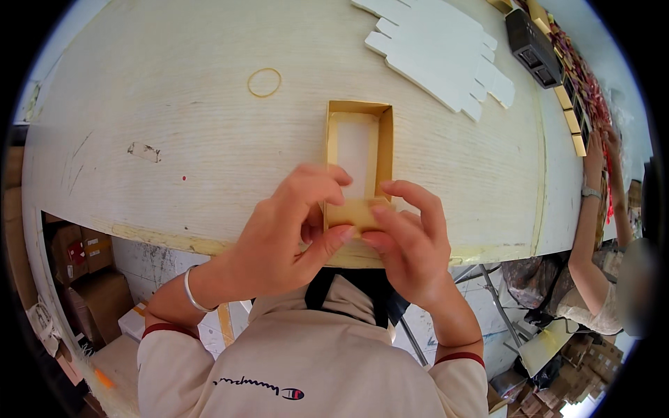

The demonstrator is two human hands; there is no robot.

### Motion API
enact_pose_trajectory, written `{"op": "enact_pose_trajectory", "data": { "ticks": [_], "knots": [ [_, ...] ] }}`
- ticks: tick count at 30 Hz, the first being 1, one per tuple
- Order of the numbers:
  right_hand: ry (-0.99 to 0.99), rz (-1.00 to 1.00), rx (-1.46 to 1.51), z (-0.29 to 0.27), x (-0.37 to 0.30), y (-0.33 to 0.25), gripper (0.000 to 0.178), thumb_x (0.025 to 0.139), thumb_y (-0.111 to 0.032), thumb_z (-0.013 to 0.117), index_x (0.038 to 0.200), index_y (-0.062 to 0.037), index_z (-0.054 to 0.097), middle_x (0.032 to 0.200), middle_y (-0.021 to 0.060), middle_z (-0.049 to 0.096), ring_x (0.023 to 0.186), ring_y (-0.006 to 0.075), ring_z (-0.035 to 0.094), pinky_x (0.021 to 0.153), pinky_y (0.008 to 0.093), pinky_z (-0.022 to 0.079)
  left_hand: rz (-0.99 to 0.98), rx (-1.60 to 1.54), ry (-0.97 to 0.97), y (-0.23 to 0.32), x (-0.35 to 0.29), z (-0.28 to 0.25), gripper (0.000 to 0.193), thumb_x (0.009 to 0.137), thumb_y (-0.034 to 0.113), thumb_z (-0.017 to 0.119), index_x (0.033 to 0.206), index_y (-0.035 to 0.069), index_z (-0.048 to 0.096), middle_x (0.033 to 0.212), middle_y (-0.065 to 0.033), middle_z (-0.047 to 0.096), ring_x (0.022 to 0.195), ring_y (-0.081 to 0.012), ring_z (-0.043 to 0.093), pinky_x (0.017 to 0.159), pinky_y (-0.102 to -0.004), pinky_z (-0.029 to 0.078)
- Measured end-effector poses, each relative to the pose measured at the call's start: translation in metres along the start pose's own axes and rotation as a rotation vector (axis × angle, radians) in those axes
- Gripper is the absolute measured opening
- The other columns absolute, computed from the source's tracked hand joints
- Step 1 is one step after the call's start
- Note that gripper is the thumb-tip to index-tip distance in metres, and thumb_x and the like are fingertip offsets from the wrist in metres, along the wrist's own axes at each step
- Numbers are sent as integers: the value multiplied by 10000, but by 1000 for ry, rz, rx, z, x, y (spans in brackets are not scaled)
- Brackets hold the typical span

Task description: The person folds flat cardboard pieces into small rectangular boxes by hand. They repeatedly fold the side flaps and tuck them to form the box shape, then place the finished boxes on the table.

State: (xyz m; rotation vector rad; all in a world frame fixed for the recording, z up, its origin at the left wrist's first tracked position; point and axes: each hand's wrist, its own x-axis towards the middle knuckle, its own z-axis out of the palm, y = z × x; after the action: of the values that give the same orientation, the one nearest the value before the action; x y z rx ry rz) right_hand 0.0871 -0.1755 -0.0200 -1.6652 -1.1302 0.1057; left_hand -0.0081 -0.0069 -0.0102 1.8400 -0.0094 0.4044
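A shallow, open-topped gold cardboard box (385, 146) with a white inside bottom lies lengthwise in front of me, close to the table's near edge. At its near-left corner, my left hand (286, 219) has its fingers curled over the side wall and its thumb at the near end. My right hand (417, 240) grips the near-right corner, fingers on the gold end panel and thumb below. Both hands are closed on the box, their tips only a little apart. That end panel looks slightly blurred, and my fingers partly cover it.
A thin yellow rubber band (249, 85) lies beyond the box to the left. Flat white cardboard blanks (446, 56) are stacked at the far right. Past them stand a black container (533, 49) and several gold boxes (571, 122). Another person's arms (591, 202) reach over the right side.
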Motion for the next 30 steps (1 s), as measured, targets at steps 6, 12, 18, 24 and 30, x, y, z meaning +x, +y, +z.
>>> {"op": "enact_pose_trajectory", "data": {
  "ticks": [6, 12, 18, 24, 30],
  "knots": [
    [-110, -80, -220, -4, -1, -4, 321, 763, 50, 704, 1076, 58, 631, 1148, 195, 529, 586, 171, 514, 514, 288, 455, 289, 420, -49, -5, -5, -3, 181, 786, 24, 729, 916, -8, 607, 1121, -164, 571, 690, -187, 606, 553, -280, 498],
    [-191, -258, -489, -4, 4, 3, 271, 724, -48, 659, 976, 42, 616, 948, 129, 553, 674, 207, 541, 532, 296, 445, 359, 624, -141, -3, -1, -4, 189, 696, -35, 700, 869, -31, 624, 899, -132, 625, 672, -250, 609, 551, -325, 498],
    [-343, -55, -424, -7, 16, -12, 176, 704, -27, 606, 870, 1, 552, 793, 91, 447, 692, 218, 515, 553, 302, 431, 163, 606, -301, 13, 11, -6, 150, 684, -72, 637, 818, -21, 593, 760, -111, 565, 605, -272, 550, 503, -344, 453],
    [-374, -44, -422, -8, 15, -13, 194, 686, 12, 590, 871, 2, 531, 818, 103, 444, 723, 245, 521, 574, 329, 446, 117, 620, -381, 17, 13, -10, 111, 712, -45, 620, 807, -9, 577, 740, -107, 526, 603, -270, 537, 515, -341, 453],
    [-414, 90, -170, -30, 12, -16, 390, 664, 117, 577, 1025, -23, 614, 863, 103, 550, 683, 311, 585, 558, 389, 480, 399, 481, -208, 6, 5, -14, 198, 774, 38, 665, 960, -4, 610, 1035, -172, 618, 666, -204, 630, 563, -271, 516]
  ]
}}
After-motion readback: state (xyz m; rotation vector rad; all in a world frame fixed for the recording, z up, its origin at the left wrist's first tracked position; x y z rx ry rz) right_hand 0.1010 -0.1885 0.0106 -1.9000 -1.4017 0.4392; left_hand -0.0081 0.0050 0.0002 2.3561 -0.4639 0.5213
